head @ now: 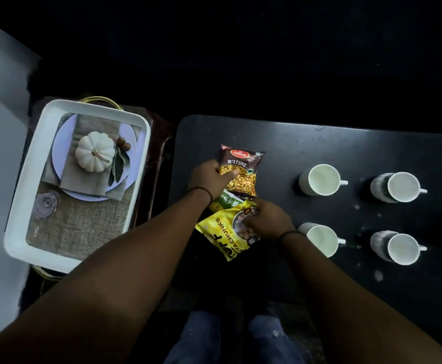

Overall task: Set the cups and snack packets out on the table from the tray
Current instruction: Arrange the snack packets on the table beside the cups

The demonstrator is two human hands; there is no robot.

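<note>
You're nearly done: all four cups [319,179] sit on the table [346,143], and the tray [30,158] looks empty apart from its printed picture. Your left hand [209,177] is closed on the Mixture packet [241,169], your right hand [267,219] pinches the yellow packet [222,232]. A green packet [224,200] is wedged between them, I think. Just spread those three out.

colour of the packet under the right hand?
Yellow packet with black lettering, under the right hand; head view.
</note>
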